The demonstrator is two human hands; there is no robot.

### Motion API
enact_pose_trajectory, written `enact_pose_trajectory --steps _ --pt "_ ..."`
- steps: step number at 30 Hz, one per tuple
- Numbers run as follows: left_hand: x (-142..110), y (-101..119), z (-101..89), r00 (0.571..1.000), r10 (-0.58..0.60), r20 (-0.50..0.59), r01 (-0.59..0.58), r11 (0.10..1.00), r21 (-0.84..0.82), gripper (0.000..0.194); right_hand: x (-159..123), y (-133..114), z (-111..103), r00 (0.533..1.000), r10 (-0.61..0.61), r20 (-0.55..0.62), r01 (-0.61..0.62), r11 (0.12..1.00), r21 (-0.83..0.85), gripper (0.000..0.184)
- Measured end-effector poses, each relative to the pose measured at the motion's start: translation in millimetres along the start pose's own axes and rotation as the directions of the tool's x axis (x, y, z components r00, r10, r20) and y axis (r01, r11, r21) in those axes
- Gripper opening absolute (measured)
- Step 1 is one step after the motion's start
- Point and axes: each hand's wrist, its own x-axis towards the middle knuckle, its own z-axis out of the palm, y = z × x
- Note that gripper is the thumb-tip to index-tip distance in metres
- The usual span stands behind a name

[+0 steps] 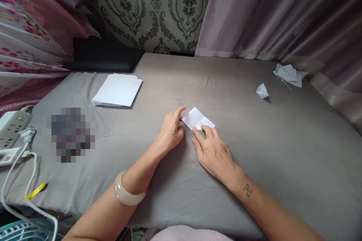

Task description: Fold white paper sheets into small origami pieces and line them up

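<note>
A small folded sheet of white paper (195, 116) lies on the grey cloth in front of me, its outline roughly a diamond. My right hand (216, 148) rests over its lower edge, fingertips down on the paper and fingers apart. On the left, my left hand (172, 130) is beside the paper's left corner. Its index finger is stretched out and the thumb stands away from it; the other fingers are partly hidden, one tip close to the corner. Neither hand grips the sheet.
A stack of white paper (117, 90) lies at the back left. Toward the right are a small folded paper piece (262, 91) and a pile of folded papers (290, 74) with a thin stick. A power strip (13, 130) with white cables sits at the left edge, near a blurred patch.
</note>
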Motion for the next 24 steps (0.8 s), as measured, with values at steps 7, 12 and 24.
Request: enact_pose_trajectory --steps 7,12,24 --pt "9.7 -5.5 -6.6 0.975 0.203 0.091 -0.213 0.968 0.13 0.046 -1.6 1.6 0.0 1.0 -0.002 0.013 0.002 0.999 0.038 0.041" --pt "10.9 -7.0 -11.3 0.964 0.226 0.142 -0.241 0.966 0.094 0.049 -1.3 6.4 2.4 0.999 0.011 -0.03 -0.008 0.993 0.114 0.04" --pt "2.4 -18.5 -7.2 0.922 0.347 0.17 -0.369 0.921 0.122 0.049 12.4 33.2 7.7 0.996 -0.01 -0.094 0.037 0.957 0.287 0.033"
